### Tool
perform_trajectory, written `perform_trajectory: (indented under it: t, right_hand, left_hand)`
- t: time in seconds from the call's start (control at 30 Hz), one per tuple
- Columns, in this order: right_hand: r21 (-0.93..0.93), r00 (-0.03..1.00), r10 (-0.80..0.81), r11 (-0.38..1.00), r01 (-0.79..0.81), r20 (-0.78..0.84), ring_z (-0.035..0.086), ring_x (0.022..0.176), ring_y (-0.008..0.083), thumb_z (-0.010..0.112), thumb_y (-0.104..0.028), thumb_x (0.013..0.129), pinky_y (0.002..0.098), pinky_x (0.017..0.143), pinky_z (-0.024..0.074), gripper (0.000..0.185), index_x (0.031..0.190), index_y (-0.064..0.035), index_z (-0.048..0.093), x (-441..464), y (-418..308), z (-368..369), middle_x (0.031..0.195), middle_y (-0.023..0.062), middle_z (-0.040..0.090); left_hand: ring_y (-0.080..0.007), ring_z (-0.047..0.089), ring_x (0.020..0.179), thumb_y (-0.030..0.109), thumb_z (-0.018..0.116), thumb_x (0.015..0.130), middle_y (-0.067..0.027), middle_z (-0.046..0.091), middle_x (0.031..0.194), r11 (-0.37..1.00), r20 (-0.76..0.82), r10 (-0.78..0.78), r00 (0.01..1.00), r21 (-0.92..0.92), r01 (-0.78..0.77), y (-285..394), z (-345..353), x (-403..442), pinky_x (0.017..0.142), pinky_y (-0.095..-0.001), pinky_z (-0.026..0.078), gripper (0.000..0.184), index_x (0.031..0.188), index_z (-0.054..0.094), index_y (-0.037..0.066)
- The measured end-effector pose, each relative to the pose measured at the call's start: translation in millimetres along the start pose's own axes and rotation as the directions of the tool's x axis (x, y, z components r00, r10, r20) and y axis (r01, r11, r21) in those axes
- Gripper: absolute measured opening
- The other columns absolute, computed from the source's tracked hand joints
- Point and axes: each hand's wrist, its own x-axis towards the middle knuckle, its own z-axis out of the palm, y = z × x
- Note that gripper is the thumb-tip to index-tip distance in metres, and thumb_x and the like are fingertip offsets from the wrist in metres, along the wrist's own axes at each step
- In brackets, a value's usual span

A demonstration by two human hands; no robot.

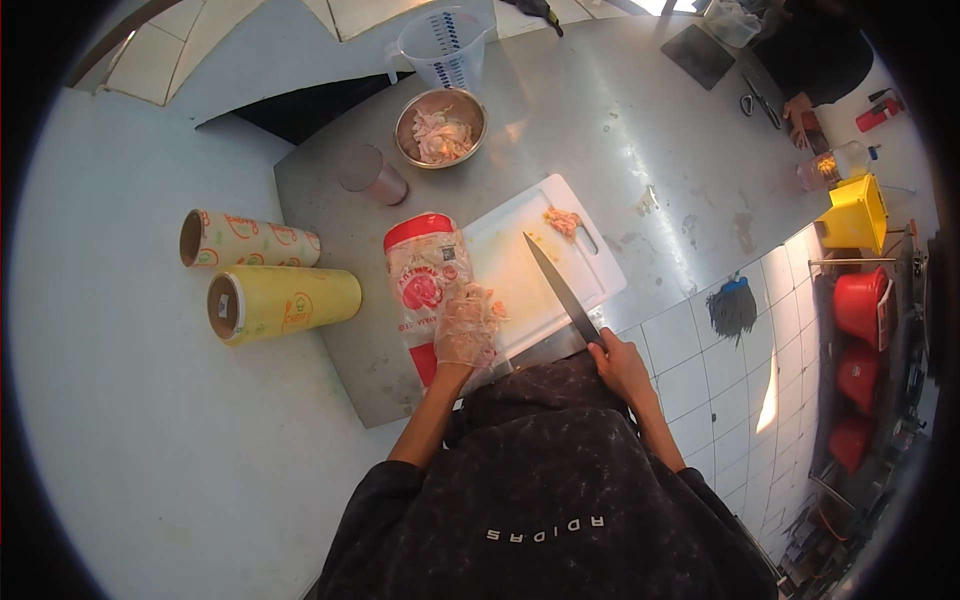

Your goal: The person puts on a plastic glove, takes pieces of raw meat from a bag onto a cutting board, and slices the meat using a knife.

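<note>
My left hand, in a clear plastic glove, lies at the left edge of the white cutting board, over the red and clear plastic package. Small pink meat bits show by its fingertips; whether it grips anything is hidden by the glove. At the board's lower right, my right hand is closed round the handle of a long knife, whose blade points up and left across the board. A small heap of chopped meat sits near the board's handle slot.
Behind the board stand a metal bowl of pale meat, a measuring jug and a metal cup. Two wrap rolls lie left. Another person's hand is far right, near scissors and a bottle.
</note>
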Motion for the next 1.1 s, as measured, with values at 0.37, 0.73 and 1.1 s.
perform_trajectory:
  t: [0.37, 0.73, 1.1]
  right_hand:
    - [0.006, 0.999, -0.017, 1.0, 0.016, 0.036, 0.059, 0.078, 0.0515, 0.058, -0.027, 0.093, 0.0575, 0.067, 0.0459, 0.024, 0.101, -0.0045, 0.053, 6.5, -1.2, -3.2, 0.074, 0.0274, 0.063]
    - [0.127, 0.994, 0.098, 0.988, -0.092, -0.038, 0.061, 0.08, 0.0494, 0.056, -0.027, 0.095, 0.0573, 0.069, 0.0458, 0.024, 0.102, -0.004, 0.052, 5.0, -15.5, -16.6, 0.076, 0.0269, 0.064]
    - [-0.101, 1.0, 0.002, 0.995, 0.001, 0.028, 0.061, 0.079, 0.0502, 0.052, -0.028, 0.096, 0.0578, 0.07, 0.0474, 0.022, 0.106, -0.0088, 0.053, 8.2, -5.9, -0.6, 0.08, 0.027, 0.064]
  left_hand:
    - [-0.023, 0.058, 0.067, 0.02, 0.071, 0.085, -0.0092, 0.062, 0.078, 0.651, 0.165, -0.55, 0.819, -0.53, 0.544, -29.2, 14.8, -27.0, 0.066, -0.0346, 0.049, 0.022, 0.095, 0.062, 0.003]
    - [-0.0148, 0.061, 0.079, 0.016, 0.068, 0.086, -0.004, 0.063, 0.086, 0.316, 0.34, -0.312, 0.887, -0.844, 0.434, 6.4, 38.7, 59.2, 0.074, -0.032, 0.051, 0.028, 0.11, 0.062, 0.003]
    - [-0.0173, 0.062, 0.079, 0.023, 0.065, 0.088, -0.0078, 0.065, 0.087, 0.663, 0.262, -0.43, 0.864, -0.558, 0.499, -10.0, 83.4, 49.6, 0.072, -0.0348, 0.05, 0.024, 0.106, 0.062, 0.008]
